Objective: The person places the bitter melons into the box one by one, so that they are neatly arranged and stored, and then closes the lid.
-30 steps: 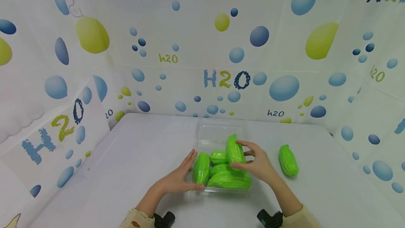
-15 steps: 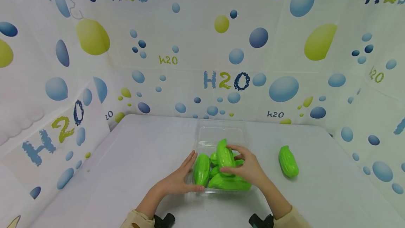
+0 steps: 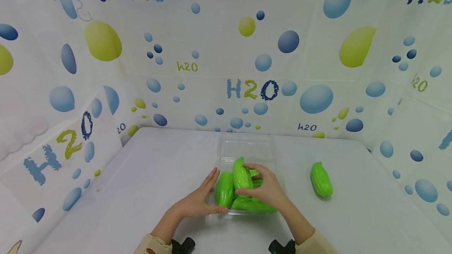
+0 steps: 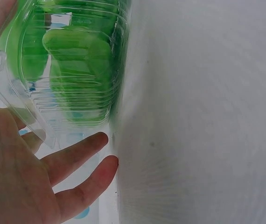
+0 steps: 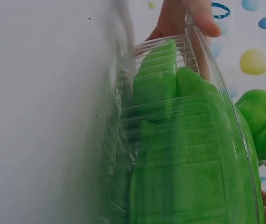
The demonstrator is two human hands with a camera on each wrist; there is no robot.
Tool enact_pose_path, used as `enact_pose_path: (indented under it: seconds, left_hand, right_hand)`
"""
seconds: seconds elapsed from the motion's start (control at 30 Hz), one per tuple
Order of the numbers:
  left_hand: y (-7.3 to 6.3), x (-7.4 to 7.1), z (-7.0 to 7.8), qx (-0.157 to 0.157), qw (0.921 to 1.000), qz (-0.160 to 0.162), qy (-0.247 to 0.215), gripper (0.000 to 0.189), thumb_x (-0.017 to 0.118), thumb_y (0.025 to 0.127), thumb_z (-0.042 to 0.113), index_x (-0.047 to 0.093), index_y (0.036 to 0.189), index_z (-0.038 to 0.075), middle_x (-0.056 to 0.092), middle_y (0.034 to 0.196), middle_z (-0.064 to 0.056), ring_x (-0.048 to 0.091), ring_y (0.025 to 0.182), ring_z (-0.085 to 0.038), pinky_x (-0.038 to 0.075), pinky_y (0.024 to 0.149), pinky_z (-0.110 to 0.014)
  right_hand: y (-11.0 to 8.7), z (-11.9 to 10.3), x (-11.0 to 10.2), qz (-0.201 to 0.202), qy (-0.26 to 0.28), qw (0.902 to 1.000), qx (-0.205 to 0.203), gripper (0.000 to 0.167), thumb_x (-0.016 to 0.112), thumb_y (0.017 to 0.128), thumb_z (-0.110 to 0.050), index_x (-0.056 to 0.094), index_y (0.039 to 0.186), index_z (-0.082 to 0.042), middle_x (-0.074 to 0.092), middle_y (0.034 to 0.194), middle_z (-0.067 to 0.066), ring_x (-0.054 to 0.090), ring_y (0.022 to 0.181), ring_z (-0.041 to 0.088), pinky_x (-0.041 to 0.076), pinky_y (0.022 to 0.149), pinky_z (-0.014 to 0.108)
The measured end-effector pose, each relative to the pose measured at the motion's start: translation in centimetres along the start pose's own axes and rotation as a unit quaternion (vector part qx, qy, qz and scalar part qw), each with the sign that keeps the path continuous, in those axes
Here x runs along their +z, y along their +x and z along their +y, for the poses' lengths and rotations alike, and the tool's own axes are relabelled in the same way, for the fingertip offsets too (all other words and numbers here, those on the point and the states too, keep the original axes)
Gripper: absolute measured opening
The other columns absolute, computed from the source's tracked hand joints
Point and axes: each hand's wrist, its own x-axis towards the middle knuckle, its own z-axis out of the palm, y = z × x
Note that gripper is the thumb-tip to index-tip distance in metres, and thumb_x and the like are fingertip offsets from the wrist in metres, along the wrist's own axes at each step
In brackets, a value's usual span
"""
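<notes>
My right hand (image 3: 266,188) pinches a bright green, ridged gourd (image 3: 241,175) between thumb and fingers, tilted above a clear plastic clamshell box (image 3: 245,213). Inside the box lie several similar gourds; one stands along the left wall (image 3: 225,189) and another lies across the front (image 3: 252,204). My left hand (image 3: 197,200) rests against the box's left side, its fingers stretched out and the thumb at the front corner. In the left wrist view, two fingers (image 4: 77,161) extend below the box wall. The right wrist view shows the held gourd (image 5: 260,123) just beyond the rim.
One more green gourd (image 3: 321,180) lies alone on the white tabletop (image 3: 152,167), right of the box. The transparent lid (image 3: 245,146) is folded back behind the box. A white backdrop with blue and yellow bubbles (image 3: 316,99) closes off the rear.
My right hand has carried the gourd leftward and slightly nearer, over the middle-left of the box. The left hand keeps its place at the box's side.
</notes>
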Motion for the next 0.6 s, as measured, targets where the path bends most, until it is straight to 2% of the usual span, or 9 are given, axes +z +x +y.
enact_pose_path:
  seconds: [0.23, 0.6]
  left_hand:
    - [0.1, 0.0, -0.1, 0.004, 1.0000, 0.000, 0.002, 0.106, 0.071, 0.075, 0.047, 0.002, 0.148, 0.013, -0.006, 0.153, -0.011, 0.031, 0.129, -0.037, 0.030, 0.099, -0.056]
    - [0.0, 0.0, -0.1, 0.004, 1.0000, -0.002, 0.005, 0.106, 0.070, 0.075, 0.048, 0.002, 0.148, 0.014, -0.006, 0.153, -0.010, 0.018, 0.135, -0.035, 0.028, 0.100, -0.056]
  right_hand:
    - [0.2, -0.3, 0.7, -0.002, -0.012, 0.9999, -0.001, 0.071, 0.083, 0.064, -0.034, 0.054, 0.126, -0.015, 0.053, 0.125, 0.006, 0.058, 0.091, 0.024, 0.051, 0.064, 0.026]
    - [0.6, -0.8, 1.6, -0.007, -0.045, 0.9989, -0.011, 0.073, 0.082, 0.063, -0.041, 0.054, 0.125, -0.012, 0.055, 0.122, 0.006, 0.060, 0.086, 0.021, 0.051, 0.067, 0.029]
